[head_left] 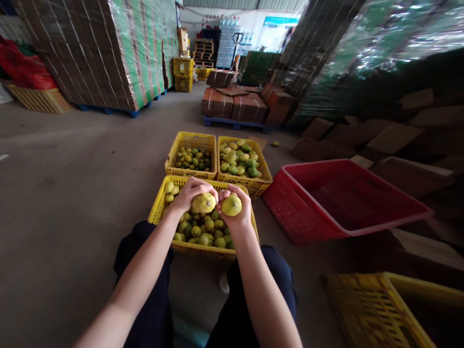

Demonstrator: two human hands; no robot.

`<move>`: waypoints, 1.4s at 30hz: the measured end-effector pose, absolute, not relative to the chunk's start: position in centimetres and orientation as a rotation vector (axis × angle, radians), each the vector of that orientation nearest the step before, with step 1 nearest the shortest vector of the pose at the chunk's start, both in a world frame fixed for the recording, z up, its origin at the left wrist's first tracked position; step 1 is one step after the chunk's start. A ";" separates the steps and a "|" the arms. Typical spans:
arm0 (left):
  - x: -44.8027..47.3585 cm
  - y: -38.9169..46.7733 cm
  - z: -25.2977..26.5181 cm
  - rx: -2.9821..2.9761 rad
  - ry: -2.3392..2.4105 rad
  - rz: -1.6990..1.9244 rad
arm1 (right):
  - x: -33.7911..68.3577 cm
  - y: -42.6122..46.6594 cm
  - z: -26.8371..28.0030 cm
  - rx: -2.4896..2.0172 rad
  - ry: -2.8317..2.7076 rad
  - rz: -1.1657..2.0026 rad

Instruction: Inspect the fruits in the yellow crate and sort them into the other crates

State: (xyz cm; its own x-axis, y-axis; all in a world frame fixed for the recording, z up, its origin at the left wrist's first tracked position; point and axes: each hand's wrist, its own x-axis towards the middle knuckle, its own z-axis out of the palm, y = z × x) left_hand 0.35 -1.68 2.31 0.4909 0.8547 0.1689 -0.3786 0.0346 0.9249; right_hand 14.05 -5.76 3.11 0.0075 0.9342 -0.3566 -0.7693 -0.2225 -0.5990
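My left hand point(192, 193) is closed around a yellow lemon point(203, 203), its stem end facing me. Close beside it, my right hand point(239, 208) grips a greener lemon point(231, 205), also end-on to me. Both hands hover over a yellow plastic crate point(158, 202) that holds many yellow and green lemons point(208, 224). Behind it stand two more yellow crates. The back left crate point(173, 153) contains smaller, darker green-yellow fruit point(193, 158); the back right crate point(266, 175) is filled higher with larger yellow and green lemons point(239, 158).
A red plastic crate point(300, 217) stands to the right, and another yellow crate point(366, 299) at the lower right. Flattened cartons point(362, 133) lie along the right side. A pallet of brown cartons point(235, 106) and wrapped stacks point(141, 53) stand farther off. One loose fruit point(275, 144) lies on the floor.
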 end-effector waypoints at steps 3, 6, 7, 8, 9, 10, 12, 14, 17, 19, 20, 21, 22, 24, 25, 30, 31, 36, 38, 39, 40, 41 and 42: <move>1.6 -0.9 1.7 0.795 0.694 1.136 | 14.0 -5.2 2.3 -0.814 -0.085 1.599; 2.1 -0.2 1.5 0.283 0.747 1.080 | 13.8 -4.7 1.7 -0.763 -0.002 1.576; 2.1 -0.1 1.6 0.161 0.720 1.047 | 13.8 -4.5 1.6 -0.748 0.010 1.572; 2.0 0.0 1.6 0.077 0.688 1.021 | 13.8 -4.5 1.5 -0.738 0.013 1.572; 1.9 0.0 1.7 0.027 0.661 1.005 | 13.9 -4.4 1.6 -0.736 0.020 1.574; 1.8 0.1 1.8 0.003 0.646 0.990 | 13.9 -4.3 1.7 -0.738 0.033 1.575; 1.7 0.2 1.9 -0.004 0.646 0.958 | 14.0 -4.3 1.9 -0.753 0.073 1.576; 1.6 0.3 1.7 0.004 0.659 0.939 | 14.2 -4.2 2.0 -0.757 0.098 1.579; 1.7 0.4 1.5 0.018 0.657 0.950 | 14.3 -4.1 2.1 -0.742 0.096 1.596; 1.7 0.5 1.4 0.031 0.657 0.967 | 14.3 -4.1 1.9 -0.737 0.104 1.590; 1.8 0.4 1.5 0.041 0.661 0.979 | 14.3 -4.0 1.9 -0.742 0.112 1.577; 1.8 0.4 1.6 0.053 0.669 0.992 | 14.3 -4.0 1.8 -0.749 0.123 1.559; 1.8 0.4 1.6 0.067 0.677 1.004 | 14.3 -3.9 1.7 -0.756 0.132 1.540; 1.8 0.3 1.7 0.093 0.688 1.010 | 14.3 -3.7 1.3 -0.777 0.147 1.506; 1.9 0.3 1.6 0.103 0.693 1.005 | 14.3 -3.5 1.0 -0.788 0.149 1.497; 2.0 0.3 1.2 0.120 0.747 0.972 | 14.6 -2.3 -1.4 -0.844 -0.045 1.439; 2.1 0.2 1.1 0.124 0.747 0.981 | 14.7 -2.1 -1.8 -0.861 -0.104 1.414; 2.3 -0.2 1.5 0.167 0.696 1.018 | 13.9 -2.2 -2.5 -1.063 -0.308 1.083; 2.7 -0.4 1.5 0.186 0.679 1.042 | 13.3 -2.7 -2.2 -1.163 -0.499 0.799; 3.0 -0.5 1.4 0.192 0.666 1.047 | 13.0 -2.9 -2.0 -1.199 -0.610 0.683; 3.3 -0.6 1.3 0.193 0.652 1.052 | 12.6 -3.1 -1.9 -1.225 -0.718 0.605; 3.7 -0.8 1.2 0.191 0.635 1.062 | 12.3 -3.2 -1.9 -1.247 -0.811 0.568; 4.0 -1.0 1.0 0.191 0.616 1.081 | 12.0 -3.3 -1.9 -1.267 -0.885 0.556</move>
